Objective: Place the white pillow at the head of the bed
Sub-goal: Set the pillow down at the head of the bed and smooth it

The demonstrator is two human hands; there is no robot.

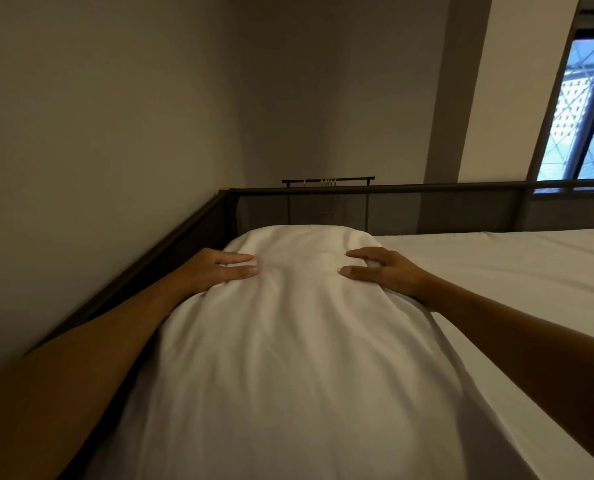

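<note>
A long white pillow point(288, 341) lies lengthwise on the white mattress point(517, 278), along the left rail of the bed. Its far end reaches close to the dark rail at the far end of the bed. My left hand point(219, 268) lies on the pillow's upper left side with the fingers curled into the fabric. On the upper right side my right hand point(382, 270) presses in the same way, fingers bent and dug in. Both forearms stretch out along the pillow's sides.
A dark metal bed frame point(392, 188) with mesh panels bounds the far end and the left side, tight against a grey wall point(98, 116). A black clothes rack point(328, 181) stands behind the far rail. A window point(579, 116) is at the upper right.
</note>
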